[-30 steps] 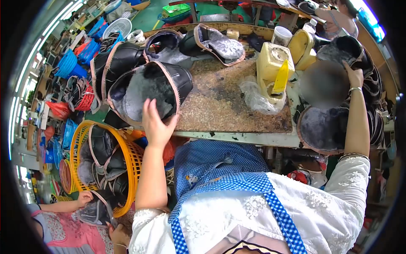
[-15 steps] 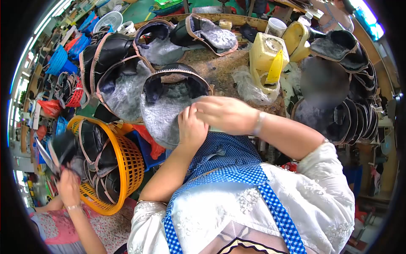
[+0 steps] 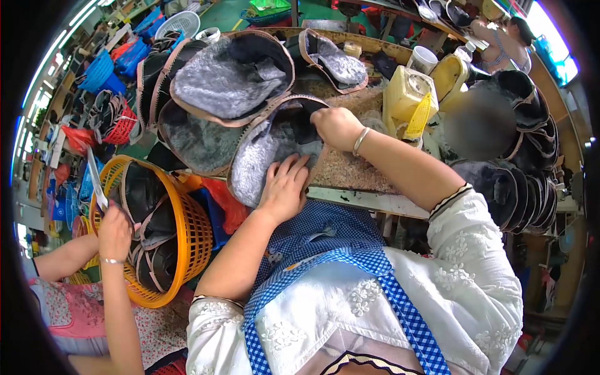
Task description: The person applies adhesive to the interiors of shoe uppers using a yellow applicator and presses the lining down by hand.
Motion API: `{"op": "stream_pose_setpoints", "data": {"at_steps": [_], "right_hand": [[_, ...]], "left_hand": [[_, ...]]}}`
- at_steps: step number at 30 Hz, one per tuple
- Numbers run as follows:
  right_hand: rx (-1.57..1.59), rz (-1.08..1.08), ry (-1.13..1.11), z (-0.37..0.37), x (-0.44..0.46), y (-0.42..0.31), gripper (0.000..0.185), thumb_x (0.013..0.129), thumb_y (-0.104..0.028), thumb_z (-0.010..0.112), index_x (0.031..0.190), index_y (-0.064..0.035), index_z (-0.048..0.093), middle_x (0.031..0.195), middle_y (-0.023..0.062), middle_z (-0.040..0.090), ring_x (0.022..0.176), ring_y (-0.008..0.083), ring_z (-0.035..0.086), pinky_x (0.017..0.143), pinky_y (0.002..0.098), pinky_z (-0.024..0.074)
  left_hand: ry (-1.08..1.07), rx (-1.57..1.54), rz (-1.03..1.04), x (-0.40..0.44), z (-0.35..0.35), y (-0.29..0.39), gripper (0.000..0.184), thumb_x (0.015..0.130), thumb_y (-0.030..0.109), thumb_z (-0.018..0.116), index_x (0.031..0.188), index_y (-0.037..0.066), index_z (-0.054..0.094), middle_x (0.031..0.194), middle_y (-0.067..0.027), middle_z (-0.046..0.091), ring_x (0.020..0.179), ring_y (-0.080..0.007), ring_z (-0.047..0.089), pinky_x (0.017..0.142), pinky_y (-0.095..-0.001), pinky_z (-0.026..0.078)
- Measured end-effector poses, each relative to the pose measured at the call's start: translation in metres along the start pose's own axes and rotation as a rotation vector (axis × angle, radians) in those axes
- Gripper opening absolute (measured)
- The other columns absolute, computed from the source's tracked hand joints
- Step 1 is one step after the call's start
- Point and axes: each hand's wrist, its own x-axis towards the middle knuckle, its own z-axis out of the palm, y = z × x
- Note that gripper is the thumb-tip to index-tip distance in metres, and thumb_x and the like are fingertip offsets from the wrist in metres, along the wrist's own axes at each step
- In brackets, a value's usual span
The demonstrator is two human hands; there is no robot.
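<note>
Curled tight, right hand [image 3: 337,128] is at the opening of a black boot upper lined with grey fleece [image 3: 251,167], can't tell if it's pinching; left hand [image 3: 286,187] spread on the fleece, by the brown worktop's [image 3: 353,167] front edge. Looks mid-job; dunno which stacked black uppers [image 3: 539,199] are done.

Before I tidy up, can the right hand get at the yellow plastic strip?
Probably yes, once the right hand leaves the grey fur-lined shoe upper: the yellow strip stands uncovered nearby.
</note>
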Motion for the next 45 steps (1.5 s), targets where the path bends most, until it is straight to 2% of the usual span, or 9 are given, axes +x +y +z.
{"op": "stream_pose_setpoints", "data": {"at_steps": [3,6,10,15,18,25,35,41,45], "right_hand": [[0.292,0.302,0.245,0.004,0.004,-0.004,0.018,0.075,-0.012,0.058,0.089,-0.0033,0.066,0.085,0.0154,0.067,0.086,0.0324,0.064,0.079,0.0397,0.0513],[0.235,-0.029,-0.025,0.01,-0.017,-0.004,0.019,0.075,-0.012,0.061,0.092,-0.0041,0.066,0.095,0.0146,0.067,0.089,0.0317,0.064,0.081,0.0392,0.0509],[0.404,-0.121,0.235,0.003,-0.067,-0.016,0.02,0.08,-0.011,0.06,0.098,-0.0053,0.066,0.104,0.0115,0.066,0.095,0.0294,0.064,0.083,0.0382,0.0516],[-0.038,0.644,0.85,-0.061,-0.123,0.013,0.035,0.074,-0.015,0.075,0.105,-0.0077,0.06,0.094,0.009,0.066,0.08,0.0244,0.064,0.066,0.0368,0.0516],[-0.112,1.081,0.635,-0.086,-0.142,0.044,0.054,0.074,-0.027,0.077,0.119,-0.0081,0.053,0.085,0.0067,0.067,0.074,0.0242,0.064,0.063,0.0372,0.0508],[0.289,0.931,0.62,-0.093,-0.161,0.061,0.025,0.077,-0.017,0.076,0.087,0.0015,0.063,0.066,0.0099,0.061,0.061,0.0151,0.063,0.053,0.0296,0.0451],[1.157,0.879,0.275,-0.093,-0.169,0.037,0.016,0.09,-0.008,0.063,0.102,0.0009,0.059,0.085,0.0092,0.069,0.062,0.0112,0.066,0.052,0.0211,0.0505],[1.085,0.464,0.376,-0.021,-0.054,-0.048,0.011,0.087,-0.007,0.066,0.096,-0.0024,0.062,0.08,0.0055,0.069,0.067,0.0109,0.064,0.061,0.0251,0.0506],[0.468,0.1,0.273,-0.002,-0.052,-0.039,0.013,0.085,-0.013,0.064,0.095,-0.0045,0.061,0.08,0.0153,0.064,0.075,0.0321,0.064,0.068,0.0398,0.0515]], "left_hand": [[0.044,-0.048,0.018,0.002,-0.007,-0.001,0.039,0.072,0.014,0.071,0.105,0.003,0.054,0.132,-0.0132,0.051,0.119,-0.0321,0.048,0.096,-0.0461,0.038],[0.018,-0.124,-0.083,0.012,-0.007,-0.01,0.038,0.076,0.018,0.071,0.107,0.003,0.054,0.118,-0.0158,0.058,0.107,-0.0356,0.054,0.089,-0.0447,0.044],[0.012,-0.089,-0.269,0.045,-0.002,-0.024,0.049,0.081,0.017,0.066,0.125,0.004,0.049,0.1,-0.0208,0.058,0.084,-0.0389,0.062,0.072,-0.0451,0.052],[-0.018,0.076,-0.049,0.072,0.005,-0.033,0.025,0.077,0.009,0.063,0.102,0.008,0.062,0.112,-0.0201,0.055,0.097,-0.0372,0.058,0.081,-0.046,0.049],[0.022,-0.09,0.119,0.085,0.018,-0.05,0.018,0.084,0.011,0.053,0.098,0.003,0.063,0.106,-0.0208,0.059,0.094,-0.0396,0.059,0.082,-0.0461,0.049],[-0.223,-0.398,-0.126,0.109,0.004,-0.071,0.02,0.082,0.019,0.062,0.093,0.002,0.066,0.096,-0.0197,0.066,0.091,-0.0379,0.061,0.079,-0.042,0.049],[-0.377,-0.424,-0.357,0.136,0.013,-0.085,0.031,0.088,0.025,0.06,0.11,0.004,0.066,0.109,-0.0164,0.067,0.097,-0.0297,0.063,0.088,-0.037,0.046],[-0.596,-0.044,-0.337,0.157,-0.003,-0.067,0.032,0.081,0.014,0.054,0.109,0.004,0.067,0.11,-0.0199,0.066,0.099,-0.0326,0.063,0.086,-0.0394,0.048],[-0.332,-0.397,-0.34,0.129,0.005,-0.071,0.025,0.083,0.013,0.055,0.101,0.001,0.068,0.103,-0.0207,0.067,0.093,-0.0327,0.065,0.084,-0.0377,0.049]]}}
